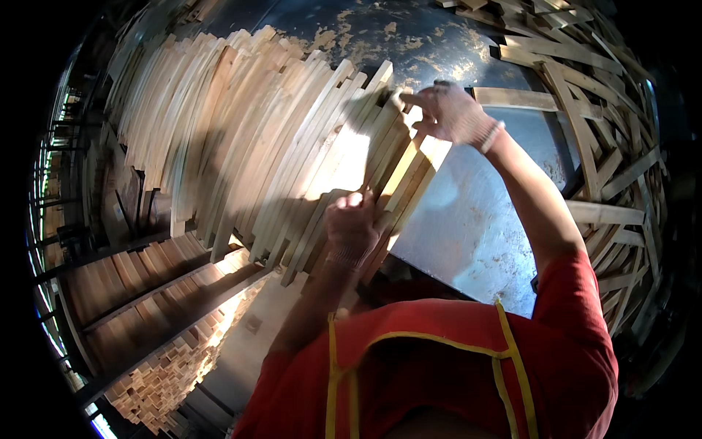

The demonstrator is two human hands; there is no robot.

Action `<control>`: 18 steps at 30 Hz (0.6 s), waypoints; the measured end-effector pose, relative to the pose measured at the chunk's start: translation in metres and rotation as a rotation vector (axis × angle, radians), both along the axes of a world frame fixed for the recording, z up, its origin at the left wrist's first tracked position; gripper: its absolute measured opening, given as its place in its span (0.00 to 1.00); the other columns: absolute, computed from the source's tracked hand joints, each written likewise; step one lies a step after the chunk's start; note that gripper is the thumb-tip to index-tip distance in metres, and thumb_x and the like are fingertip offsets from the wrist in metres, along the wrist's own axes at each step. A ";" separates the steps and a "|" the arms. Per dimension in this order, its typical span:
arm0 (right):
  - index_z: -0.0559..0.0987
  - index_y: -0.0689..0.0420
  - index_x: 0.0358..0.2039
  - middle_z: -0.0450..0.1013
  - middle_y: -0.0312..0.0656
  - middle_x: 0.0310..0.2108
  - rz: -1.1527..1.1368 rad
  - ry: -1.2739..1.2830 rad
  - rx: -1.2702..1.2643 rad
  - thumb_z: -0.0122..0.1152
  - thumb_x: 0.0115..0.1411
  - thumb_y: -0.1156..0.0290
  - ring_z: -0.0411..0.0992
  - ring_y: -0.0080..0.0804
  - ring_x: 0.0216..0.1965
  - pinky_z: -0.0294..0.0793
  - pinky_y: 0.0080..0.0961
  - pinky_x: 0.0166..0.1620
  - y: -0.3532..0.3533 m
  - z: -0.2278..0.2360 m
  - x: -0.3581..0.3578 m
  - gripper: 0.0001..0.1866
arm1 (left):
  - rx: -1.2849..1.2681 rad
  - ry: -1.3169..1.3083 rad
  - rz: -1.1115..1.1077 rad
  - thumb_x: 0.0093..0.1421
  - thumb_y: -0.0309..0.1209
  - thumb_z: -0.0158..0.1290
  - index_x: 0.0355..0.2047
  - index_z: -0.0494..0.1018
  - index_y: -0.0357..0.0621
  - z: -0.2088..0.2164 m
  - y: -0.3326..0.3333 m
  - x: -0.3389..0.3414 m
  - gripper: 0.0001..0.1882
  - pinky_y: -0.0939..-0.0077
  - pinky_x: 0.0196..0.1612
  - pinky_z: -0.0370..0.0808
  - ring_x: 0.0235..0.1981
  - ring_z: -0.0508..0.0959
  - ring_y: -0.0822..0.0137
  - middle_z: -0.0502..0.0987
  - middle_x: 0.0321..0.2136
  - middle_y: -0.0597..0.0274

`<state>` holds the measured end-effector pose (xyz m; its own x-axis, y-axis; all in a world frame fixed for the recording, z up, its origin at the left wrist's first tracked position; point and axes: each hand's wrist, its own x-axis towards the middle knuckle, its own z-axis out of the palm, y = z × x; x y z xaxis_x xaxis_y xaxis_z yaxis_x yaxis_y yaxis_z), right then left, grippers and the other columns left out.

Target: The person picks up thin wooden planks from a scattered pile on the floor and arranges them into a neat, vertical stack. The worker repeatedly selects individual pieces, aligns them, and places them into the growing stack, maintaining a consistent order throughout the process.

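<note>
A long row of pale wooden slats point(245, 143) lies side by side on the metal table, running away from me. My left hand point(353, 228), in a light work glove, is closed around the near part of a slat at the right end of the row. At the far ends of the rightmost slats point(406, 175) is my right hand point(455, 115), also gloved. Its fingers reach out leftward over the slat ends, slightly blurred. Whether they press on the wood I cannot tell. Shadow covers part of the slats between my hands.
The metal tabletop point(475, 212) extends to the right of the row. A jumbled heap of slats point(610, 161) borders its right side. Sawdust point(387, 47) lies on the dark far surface. At lower left are rows of stacked wood point(139, 282) and a pile of cut ends point(172, 373).
</note>
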<state>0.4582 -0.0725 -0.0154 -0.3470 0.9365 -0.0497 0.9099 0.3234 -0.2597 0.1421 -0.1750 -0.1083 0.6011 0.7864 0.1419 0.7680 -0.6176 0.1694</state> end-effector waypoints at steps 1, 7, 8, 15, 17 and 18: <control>0.72 0.48 0.69 0.82 0.54 0.46 0.015 -0.011 0.153 0.61 0.65 0.50 0.81 0.49 0.49 0.79 0.42 0.56 -0.013 0.008 -0.006 0.34 | -0.053 0.023 0.027 0.61 0.52 0.62 0.48 0.79 0.47 -0.007 0.002 0.001 0.25 0.57 0.43 0.75 0.38 0.79 0.57 0.77 0.41 0.56; 0.60 0.58 0.76 0.77 0.50 0.58 -0.960 1.229 -0.119 0.67 0.66 0.71 0.76 0.32 0.54 0.75 0.26 0.59 -0.135 -0.048 -0.011 0.40 | -0.584 -0.271 0.146 0.65 0.52 0.57 0.39 0.78 0.43 0.098 0.075 0.038 0.22 0.64 0.31 0.79 0.25 0.78 0.64 0.76 0.23 0.60; 0.59 0.58 0.76 0.74 0.50 0.62 -1.053 1.460 -0.263 0.66 0.66 0.72 0.76 0.33 0.54 0.74 0.25 0.60 -0.162 -0.085 -0.023 0.41 | -0.643 -0.373 0.150 0.67 0.51 0.54 0.39 0.78 0.43 0.118 0.089 0.035 0.22 0.65 0.30 0.79 0.25 0.78 0.66 0.75 0.22 0.62; 0.48 0.68 0.77 0.70 0.46 0.65 -0.816 1.694 -0.532 0.64 0.63 0.72 0.70 0.36 0.62 0.69 0.34 0.65 -0.201 -0.091 -0.155 0.48 | 0.217 0.517 0.223 0.59 0.44 0.63 0.67 0.67 0.55 0.055 0.173 -0.134 0.36 0.55 0.45 0.79 0.49 0.79 0.58 0.74 0.54 0.58; 0.61 0.68 0.72 0.78 0.42 0.53 -1.102 1.719 -0.497 0.65 0.64 0.69 0.76 0.34 0.51 0.74 0.35 0.60 -0.231 -0.105 -0.188 0.39 | 0.218 0.509 0.306 0.57 0.45 0.64 0.73 0.57 0.59 0.041 0.173 -0.184 0.46 0.54 0.57 0.72 0.60 0.72 0.56 0.68 0.64 0.62; 0.70 0.66 0.67 0.78 0.44 0.57 -1.183 1.711 -0.617 0.68 0.64 0.66 0.76 0.36 0.54 0.73 0.35 0.62 -0.250 -0.111 -0.209 0.34 | 0.235 0.508 0.310 0.57 0.45 0.64 0.73 0.57 0.59 0.040 0.164 -0.194 0.46 0.54 0.58 0.71 0.61 0.71 0.56 0.68 0.65 0.63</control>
